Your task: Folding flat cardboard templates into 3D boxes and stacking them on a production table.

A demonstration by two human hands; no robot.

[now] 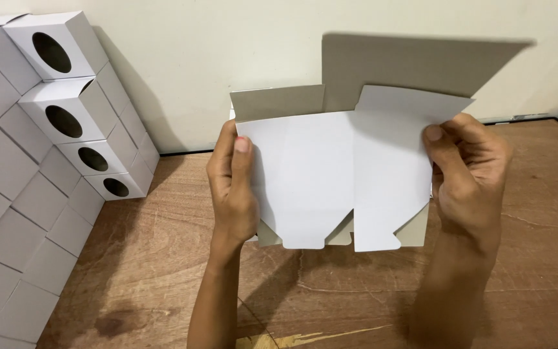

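Head view shows us holding a flat white box blank (pixel 330 181) up above the wooden table (pixel 524 258), our left hand (pixel 232 187) pinching its left edge and our right hand (pixel 469 174) pinching its right. Finished white boxes (pixel 66 116) with round holes stand stacked against the wall at left.

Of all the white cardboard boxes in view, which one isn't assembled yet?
The flat box blank gripped between the left hand and right hand; the stacked boxes by the wall are all folded up.

Folded white boxes (pixel 27 194) are stacked in stepped rows at the left, several showing round cut-out holes (pixel 64 121) on their ends. They rest on a scratched brown wooden desk (pixel 537 271) against a cream wall (pixel 182 64).
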